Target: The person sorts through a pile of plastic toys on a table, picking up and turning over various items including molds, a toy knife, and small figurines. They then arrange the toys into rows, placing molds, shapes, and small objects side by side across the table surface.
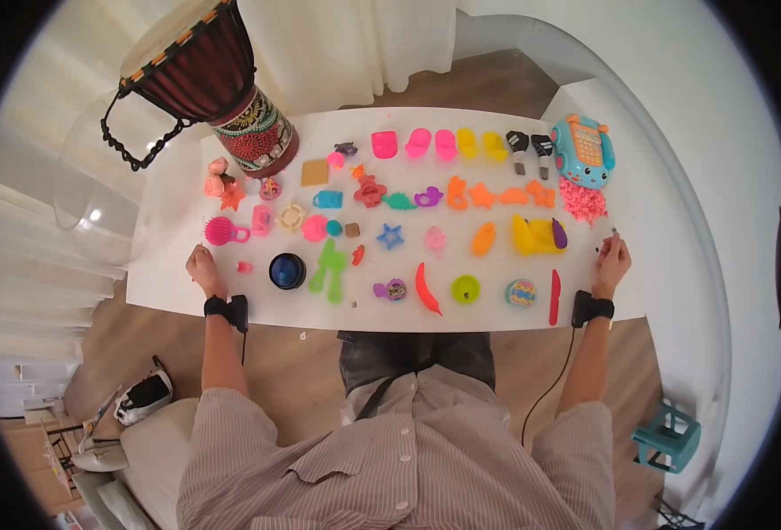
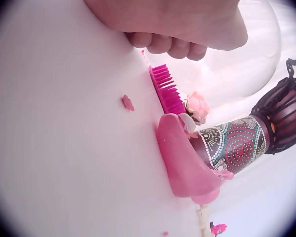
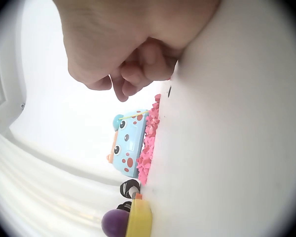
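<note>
My left hand (image 1: 203,269) rests on the white table's left side with its fingers curled in and nothing between them. Just beyond it lies a pink hairbrush (image 1: 222,230), bristles up in the left wrist view, and to its right a small pink piece (image 1: 245,267). At the opposite end my right hand (image 1: 614,264) rests with curled fingers, no object showing in its grasp. Past it are a heap of pink bits (image 1: 584,202) and a blue toy phone (image 1: 584,152). A red toy knife (image 1: 554,298) lies to its left, near the front edge.
A djembe drum (image 1: 251,124) leans at the back left. Between the hands are a dark blue round jar (image 1: 287,271), green toy tongs (image 1: 328,272), a red chili pepper (image 1: 426,290), a lime bowl (image 1: 465,289) and a yellow toy (image 1: 531,236) with a purple eggplant (image 1: 559,234).
</note>
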Tool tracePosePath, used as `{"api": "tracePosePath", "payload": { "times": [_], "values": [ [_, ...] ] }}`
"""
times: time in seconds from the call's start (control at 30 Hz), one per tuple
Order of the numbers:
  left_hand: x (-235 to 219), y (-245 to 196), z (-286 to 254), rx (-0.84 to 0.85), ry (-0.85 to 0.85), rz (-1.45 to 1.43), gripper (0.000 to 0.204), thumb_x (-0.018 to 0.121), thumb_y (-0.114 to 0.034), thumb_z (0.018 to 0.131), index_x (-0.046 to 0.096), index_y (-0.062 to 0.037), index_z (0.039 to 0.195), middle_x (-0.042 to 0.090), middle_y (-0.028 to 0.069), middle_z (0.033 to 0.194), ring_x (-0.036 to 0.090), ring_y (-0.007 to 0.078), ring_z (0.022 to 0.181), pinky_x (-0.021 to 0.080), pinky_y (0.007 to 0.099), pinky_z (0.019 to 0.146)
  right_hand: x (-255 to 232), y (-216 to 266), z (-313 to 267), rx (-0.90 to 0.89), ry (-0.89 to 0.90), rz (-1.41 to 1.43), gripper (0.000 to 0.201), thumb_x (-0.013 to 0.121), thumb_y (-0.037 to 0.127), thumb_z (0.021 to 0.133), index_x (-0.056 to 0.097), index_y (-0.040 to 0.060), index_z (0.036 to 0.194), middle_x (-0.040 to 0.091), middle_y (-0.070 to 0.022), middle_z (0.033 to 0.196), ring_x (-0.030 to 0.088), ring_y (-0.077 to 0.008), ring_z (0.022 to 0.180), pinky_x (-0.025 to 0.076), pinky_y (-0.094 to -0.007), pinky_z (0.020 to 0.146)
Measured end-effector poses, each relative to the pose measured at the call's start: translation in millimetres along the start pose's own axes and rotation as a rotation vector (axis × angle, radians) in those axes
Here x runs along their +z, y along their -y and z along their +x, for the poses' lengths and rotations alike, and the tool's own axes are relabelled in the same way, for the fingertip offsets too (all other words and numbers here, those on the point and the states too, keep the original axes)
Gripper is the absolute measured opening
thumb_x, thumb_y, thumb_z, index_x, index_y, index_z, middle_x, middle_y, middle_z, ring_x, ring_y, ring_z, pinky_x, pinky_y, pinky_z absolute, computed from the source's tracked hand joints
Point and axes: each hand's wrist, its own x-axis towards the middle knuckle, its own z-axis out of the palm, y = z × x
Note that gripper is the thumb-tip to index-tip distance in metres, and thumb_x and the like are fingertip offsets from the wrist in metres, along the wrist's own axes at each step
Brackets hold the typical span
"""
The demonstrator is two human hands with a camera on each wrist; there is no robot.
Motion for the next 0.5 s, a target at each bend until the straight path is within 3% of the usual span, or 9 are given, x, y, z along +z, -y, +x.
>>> {"api": "tracePosePath", "payload": {
  "times": [0.5],
  "values": [
    [-0.9, 1.4, -5.7, 0.055, -0.024, 0.038, 0.024, 0.044, -0.008, 0.089, 0.043, -0.0071, 0.064, 0.036, -0.0041, 0.063, 0.029, 0.0082, 0.061, 0.021, 0.0304, 0.055, -3.0, -3.1, -2.9, -0.003, 0.033, 0.023, 0.039, 0.061, 0.034, 0.107, 0.066, 0.0055, 0.082, 0.051, 0.0048, 0.067, 0.037, -0.0023, 0.053, 0.026, -0.0223, 0.048]
  ]
}}
